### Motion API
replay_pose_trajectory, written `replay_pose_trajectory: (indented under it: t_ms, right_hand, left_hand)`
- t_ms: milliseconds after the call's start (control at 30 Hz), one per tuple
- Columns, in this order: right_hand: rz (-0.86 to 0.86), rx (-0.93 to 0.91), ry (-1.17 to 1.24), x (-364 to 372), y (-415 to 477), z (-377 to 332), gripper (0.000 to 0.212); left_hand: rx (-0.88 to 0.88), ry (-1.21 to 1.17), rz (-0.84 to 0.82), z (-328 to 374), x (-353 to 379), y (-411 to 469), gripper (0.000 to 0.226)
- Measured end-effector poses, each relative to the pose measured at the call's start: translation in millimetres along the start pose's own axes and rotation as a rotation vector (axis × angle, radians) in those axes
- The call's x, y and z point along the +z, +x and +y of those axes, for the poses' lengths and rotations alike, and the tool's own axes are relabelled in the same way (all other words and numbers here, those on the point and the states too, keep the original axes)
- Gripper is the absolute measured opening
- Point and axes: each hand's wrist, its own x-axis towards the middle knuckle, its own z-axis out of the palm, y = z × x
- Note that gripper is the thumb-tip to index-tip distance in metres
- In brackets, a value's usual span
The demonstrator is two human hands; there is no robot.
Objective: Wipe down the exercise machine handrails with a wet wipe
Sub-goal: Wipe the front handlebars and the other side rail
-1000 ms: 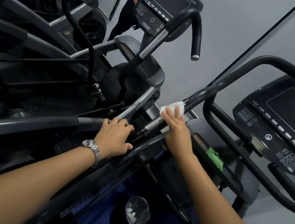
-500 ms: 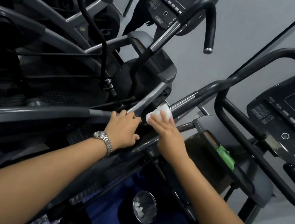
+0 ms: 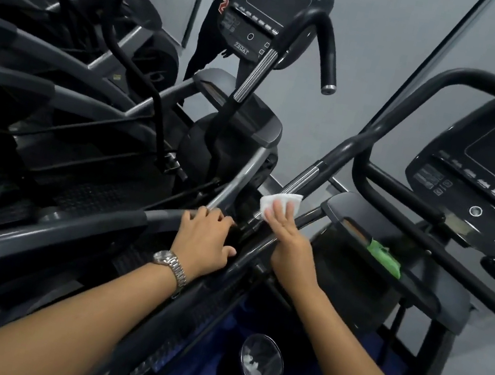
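Observation:
A long black handrail [image 3: 345,151] with a silver grip section [image 3: 302,177] runs diagonally up to the right. A white wet wipe [image 3: 280,201] lies on the rail at the lower end of the silver section. My right hand [image 3: 290,244] presses the wipe against the rail with straight fingers. My left hand [image 3: 207,239], with a metal watch on its wrist, holds a grey side rail [image 3: 121,218] just to the left, fingers curled over its top.
The machine's console [image 3: 488,183] sits at the right, with a green cloth [image 3: 384,257] on the tray below it. A round cup holder [image 3: 261,363] is down between my arms. A mirror at the left reflects the machine and a second console [image 3: 271,9].
My right hand slid the wipe down the handrail, from the top of the silver section to its lower end. My left hand stayed on the grey rail.

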Motion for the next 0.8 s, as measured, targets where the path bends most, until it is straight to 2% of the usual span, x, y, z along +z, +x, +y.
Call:
replay_pose_trajectory:
  t_ms: [133, 267, 333, 400, 533, 600, 700, 800]
  right_hand:
    - [0.149, 0.258, 0.155, 22, -5, -44, 0.082]
    - [0.238, 0.301, 0.276, 33, -13, -67, 0.067]
    - [0.334, 0.385, 0.31, 27, -2, -63, 0.057]
    - [0.383, 0.444, 0.345, 23, 4, -64, 0.057]
    - [0.265, 0.44, 0.367, 34, -18, -78, 0.065]
    - [0.233, 0.42, 0.354, 29, -19, -76, 0.06]
    - [0.293, 0.461, 0.33, 14, 5, -63, 0.053]
    - [0.293, 0.504, 0.306, 17, 8, -66, 0.06]
  left_hand:
    - [0.043, 0.009, 0.003, -5, -1, 2, 0.053]
    - [0.095, 0.046, 0.002, -10, -4, 3, 0.056]
    - [0.102, 0.059, -0.002, -14, -5, 6, 0.061]
    - [0.097, 0.063, 0.002, -18, -5, 8, 0.065]
    - [0.089, 0.049, 0.036, -24, -1, 8, 0.071]
    - [0.087, 0.036, 0.055, -26, 1, 7, 0.074]
    - [0.09, 0.036, 0.055, -28, 3, 9, 0.079]
    - [0.088, 0.022, 0.039, -30, 4, 11, 0.082]
